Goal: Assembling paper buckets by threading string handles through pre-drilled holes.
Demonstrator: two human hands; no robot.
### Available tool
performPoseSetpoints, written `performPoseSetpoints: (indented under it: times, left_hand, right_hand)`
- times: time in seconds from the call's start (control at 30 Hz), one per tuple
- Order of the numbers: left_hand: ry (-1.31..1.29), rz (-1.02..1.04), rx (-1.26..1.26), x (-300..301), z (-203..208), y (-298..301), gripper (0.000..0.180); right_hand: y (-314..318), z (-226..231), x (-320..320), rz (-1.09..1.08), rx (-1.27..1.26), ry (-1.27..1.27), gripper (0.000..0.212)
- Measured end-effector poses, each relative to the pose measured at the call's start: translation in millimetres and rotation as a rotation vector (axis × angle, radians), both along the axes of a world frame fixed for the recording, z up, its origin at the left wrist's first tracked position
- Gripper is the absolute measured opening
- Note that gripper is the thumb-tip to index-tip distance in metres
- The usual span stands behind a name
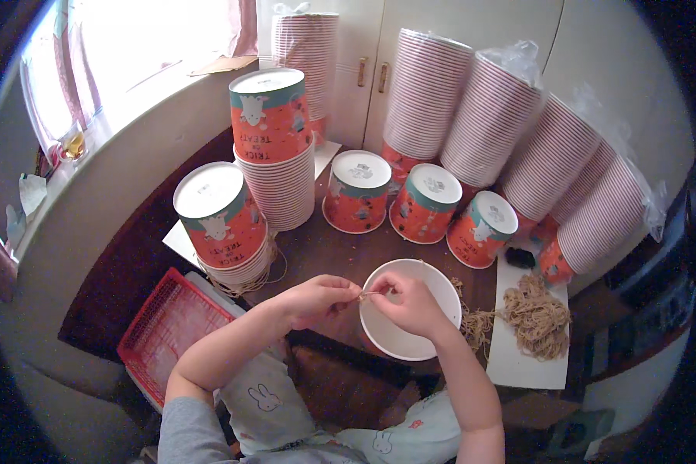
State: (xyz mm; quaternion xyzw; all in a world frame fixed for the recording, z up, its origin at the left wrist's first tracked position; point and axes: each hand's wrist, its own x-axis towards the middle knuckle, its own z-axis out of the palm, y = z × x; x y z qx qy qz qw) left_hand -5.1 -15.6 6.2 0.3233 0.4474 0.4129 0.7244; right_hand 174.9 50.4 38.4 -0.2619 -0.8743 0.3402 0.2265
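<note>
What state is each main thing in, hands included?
Left hand: fingers pinched on thin cord
Right hand: fingers pinched on the same cord
Front bucket: mouth up
Row of three buckets: upside down
Tan cord pile: loose, tangled
Red basket: open on top
Stacks at right: bagged in clear plastic
Cabinet doors: shut

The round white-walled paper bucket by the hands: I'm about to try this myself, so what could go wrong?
The thin tan cord is pinched by fingertips of the left hand and right hand, so it might slip. The bucket has no hand visibly gripping its wall; a tug could shift it. The tangled heap of tan cord on the flat white board might knot when pulled.
</note>
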Motion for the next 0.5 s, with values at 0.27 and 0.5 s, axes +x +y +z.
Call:
performPoseSetpoints:
  times: [0.27, 0.5]
  left_hand:
    - [-0.025, 0.049, -0.008, 4, 3, 0, 0.014]
    - [-0.043, 0.014, -0.017, 4, 2, 2, 0.012]
  right_hand:
    - [-10, 4, -2, 0.044, 0.195, 0.058, 0.016]
    - [-6, -4, -3, 0.089, 0.416, 0.172, 0.008]
